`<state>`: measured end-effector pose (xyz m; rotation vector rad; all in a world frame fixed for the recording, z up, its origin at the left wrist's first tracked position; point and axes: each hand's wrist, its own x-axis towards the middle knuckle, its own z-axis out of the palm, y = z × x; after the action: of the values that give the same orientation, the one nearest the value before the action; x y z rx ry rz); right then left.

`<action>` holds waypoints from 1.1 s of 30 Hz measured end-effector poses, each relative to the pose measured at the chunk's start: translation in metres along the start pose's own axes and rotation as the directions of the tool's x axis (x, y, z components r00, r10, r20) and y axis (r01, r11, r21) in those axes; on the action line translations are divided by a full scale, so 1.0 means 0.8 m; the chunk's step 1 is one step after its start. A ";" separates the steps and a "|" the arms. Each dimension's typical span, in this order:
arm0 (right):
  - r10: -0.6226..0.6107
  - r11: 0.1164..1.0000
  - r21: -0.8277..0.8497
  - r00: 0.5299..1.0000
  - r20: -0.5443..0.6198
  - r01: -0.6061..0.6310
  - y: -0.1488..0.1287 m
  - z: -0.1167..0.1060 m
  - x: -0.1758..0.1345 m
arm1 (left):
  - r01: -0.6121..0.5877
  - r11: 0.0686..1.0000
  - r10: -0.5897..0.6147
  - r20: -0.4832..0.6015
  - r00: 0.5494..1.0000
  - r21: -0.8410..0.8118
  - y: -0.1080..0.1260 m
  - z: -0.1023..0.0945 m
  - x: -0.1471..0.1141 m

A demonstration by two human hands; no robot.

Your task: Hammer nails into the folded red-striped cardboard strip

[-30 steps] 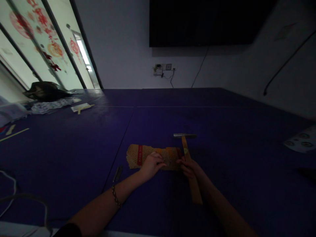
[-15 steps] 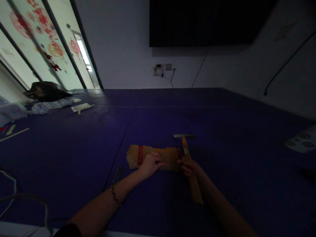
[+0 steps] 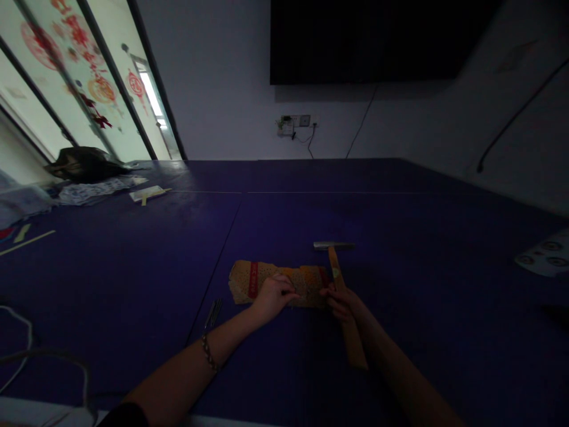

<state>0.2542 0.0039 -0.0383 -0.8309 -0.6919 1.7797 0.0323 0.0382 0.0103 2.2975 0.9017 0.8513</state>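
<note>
A flat brownish piece, speckled with small dark dots and marked with red and orange, lies on the dark blue surface. My left hand rests on its middle, thumb and fingertips pinched together; whatever is between them is too small and dark to name. A hammer with a wooden handle and a narrow metal head is in my right hand, its head pointing away from me. The right fingertips reach the right end of the brownish piece. Several thin metal rods lie left of it, near my left forearm.
Pale cables curl at the left edge. A white panel with round dark parts sits at the far right. Toward the back left are a black bag and a small white box. A dark screen hangs on the wall.
The whole view has shifted very slightly. Both hands, the hammer and the brownish piece keep the same positions relative to each other.
</note>
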 end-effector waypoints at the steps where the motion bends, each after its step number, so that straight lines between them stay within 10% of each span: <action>1: -0.001 1.000 -0.001 1.000 -0.001 0.001 0.000 0.001 0.000 | -0.001 1.000 0.001 -0.005 1.000 0.001 0.000 0.000 0.000; 17: 0.033 0.999 -0.032 0.998 -0.058 -0.035 -0.003 0.005 -0.002 | 0.108 0.993 -0.108 0.008 0.994 -0.040 0.003 -0.001 -0.001; 33: -0.059 0.998 -0.026 0.990 -0.129 0.056 0.000 0.033 -0.012 | -0.067 0.993 0.065 -0.023 0.998 -0.101 0.000 0.000 -0.002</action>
<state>0.2359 -0.0072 -0.0201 -0.9239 -0.6451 1.6539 0.0311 0.0372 0.0096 2.2449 0.7763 0.9277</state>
